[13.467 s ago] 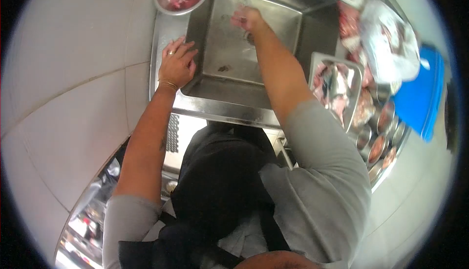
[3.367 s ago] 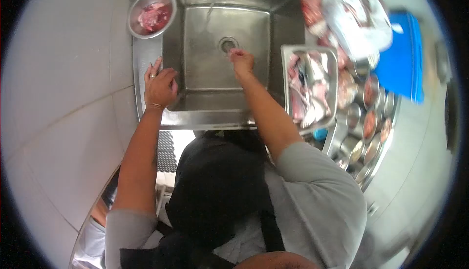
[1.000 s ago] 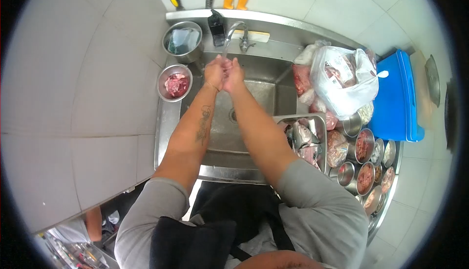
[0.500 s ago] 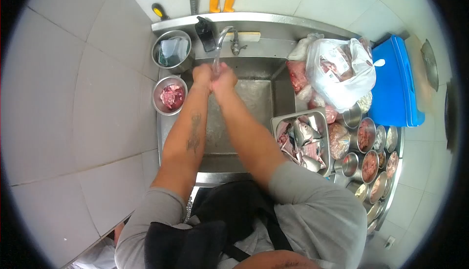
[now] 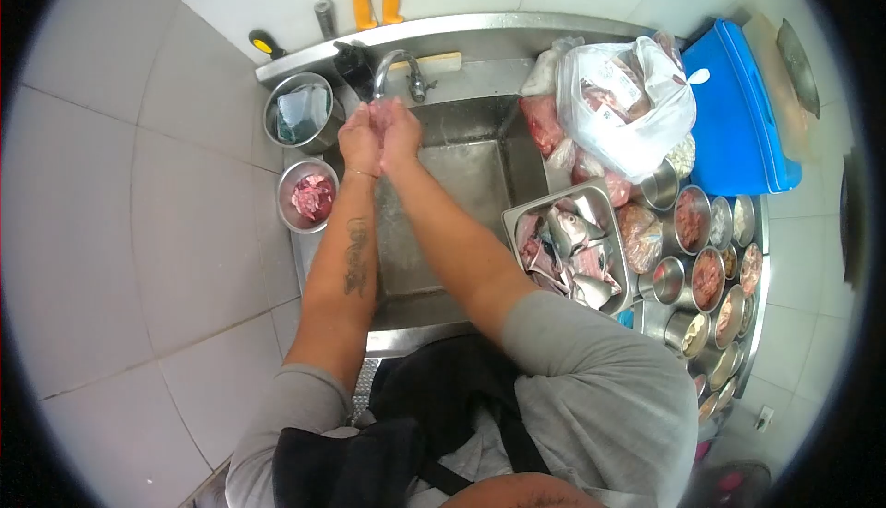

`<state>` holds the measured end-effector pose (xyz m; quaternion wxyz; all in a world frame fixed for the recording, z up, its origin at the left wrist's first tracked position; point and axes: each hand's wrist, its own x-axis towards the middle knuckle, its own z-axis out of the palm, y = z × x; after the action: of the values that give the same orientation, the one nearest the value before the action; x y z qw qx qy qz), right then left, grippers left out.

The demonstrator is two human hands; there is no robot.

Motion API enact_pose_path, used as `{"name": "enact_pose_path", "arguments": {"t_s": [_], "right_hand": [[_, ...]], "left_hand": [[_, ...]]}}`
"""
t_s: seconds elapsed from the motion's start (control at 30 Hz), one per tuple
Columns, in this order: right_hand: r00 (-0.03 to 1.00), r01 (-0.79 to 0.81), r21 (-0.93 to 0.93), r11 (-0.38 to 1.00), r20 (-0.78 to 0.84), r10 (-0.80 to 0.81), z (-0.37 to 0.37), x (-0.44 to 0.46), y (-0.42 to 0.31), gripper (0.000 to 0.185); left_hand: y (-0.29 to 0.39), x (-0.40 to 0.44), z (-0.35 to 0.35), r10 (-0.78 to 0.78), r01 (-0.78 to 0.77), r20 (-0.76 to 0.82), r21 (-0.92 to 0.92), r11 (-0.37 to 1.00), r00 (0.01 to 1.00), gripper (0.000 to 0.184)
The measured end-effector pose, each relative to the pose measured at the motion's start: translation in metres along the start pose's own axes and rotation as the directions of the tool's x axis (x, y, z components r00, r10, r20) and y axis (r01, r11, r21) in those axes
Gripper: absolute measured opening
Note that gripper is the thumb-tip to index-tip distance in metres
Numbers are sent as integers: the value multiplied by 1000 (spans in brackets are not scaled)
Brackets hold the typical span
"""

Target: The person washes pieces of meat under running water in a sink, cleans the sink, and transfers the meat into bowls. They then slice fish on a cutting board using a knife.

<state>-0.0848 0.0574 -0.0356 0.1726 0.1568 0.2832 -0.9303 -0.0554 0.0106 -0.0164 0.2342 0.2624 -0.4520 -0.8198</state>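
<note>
Because the left hand (image 5: 358, 139) and right hand (image 5: 401, 134) meet close under the tap (image 5: 418, 88), at the back of the sink (image 5: 471, 176), splash seems the likeliest trouble: water glancing off skin could spatter sideways into the bowl (image 5: 288, 180) of meat (image 5: 314, 197), which stands on the left ledge beside the left forearm (image 5: 349, 259). The fingers (image 5: 392, 113) look drawn together, hand against hand, but they blur into one another, so I cannot tell whether they are curled tight or hold anything. Just beyond them stands the bottle (image 5: 353, 67), which a sudden flick might topple. On the other side, the tray (image 5: 552, 197) of fish (image 5: 572, 233) sits near the right forearm (image 5: 452, 227); should that arm swing outward, it could jolt the tray, and wet hands drawn back over it would probably drip on the fish.
</note>
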Motion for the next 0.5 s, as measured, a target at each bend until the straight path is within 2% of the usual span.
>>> {"name": "enact_pose_path", "arguments": {"t_s": [0.07, 0.1, 0.13, 0.17, 0.2, 0.23, 0.27, 0.3, 0.33, 0.37, 0.4, 0.43, 0.47, 0.5], "right_hand": [[987, 92, -50, 994, 135, -84, -10, 2, 8, 41], [987, 100, -49, 994, 130, -92, -14, -3, 9, 41], [997, 4, 70, 998, -76, 2, -14, -4, 3, 40], [955, -81, 210, 974, -262, 136, -14, -7, 1, 40], [956, -72, 211, 975, -264, 128, -30, 20, 5, 40], [956, -186, 374, 909, 284, 79, -61, 69, 14, 40], [677, -367, 437, 821, 731, -87, -81, 97, 17, 40], [682, -361, 440, 822, 726, -89, -62, 82, -1, 40], [931, -149, 360, 921, 366, 8, -20, 51, -34, 38], [988, -49, 287, 957, 152, 5, -15, 41, -48, 38], [998, 10, 176, 984, -69, 2, -10, 32, -62, 37], [921, 357, -273, 893, -57, -385, -33, 33, -64, 35], [727, 582, -634, 509, 125, -675, -52, 37, -72, 35], [709, 481, -847, 226, 224, -668, -69, 48, -104, 32]], "left_hand": [[-10, 3, -16, 16, -19, 66, 52, 998, 998, 28], [-18, -2, -21, -78, 77, 25, 58, 995, 997, 28], [-27, 4, -18, -170, 169, 4, 57, 984, 986, 27], [-47, 29, -38, -102, 99, -41, 729, 677, 994, 29], [-37, 26, -20, -104, 95, -32, 729, 678, 994, 29], [-19, 12, 8, -151, 167, -72, 328, 930, 986, 31], [-8, 7, 25, -211, 198, -85, -145, 969, 974, 32], [-12, 12, 25, -219, 205, -83, -143, 968, 972, 32], [-20, 20, 20, -250, 230, -57, -239, 943, 966, 31], [-25, 29, 18, -274, 250, -25, -335, 909, 961, 31], [-26, 35, 20, -289, 265, 11, -428, 864, 957, 30], [-20, 14, 23, -329, 298, -51, -308, 903, 943, 30], [-24, -1, 14, -325, 293, -53, -313, 903, 944, 30], [-29, -17, 1, -310, 306, -30, -108, 946, 950, 29]]}}
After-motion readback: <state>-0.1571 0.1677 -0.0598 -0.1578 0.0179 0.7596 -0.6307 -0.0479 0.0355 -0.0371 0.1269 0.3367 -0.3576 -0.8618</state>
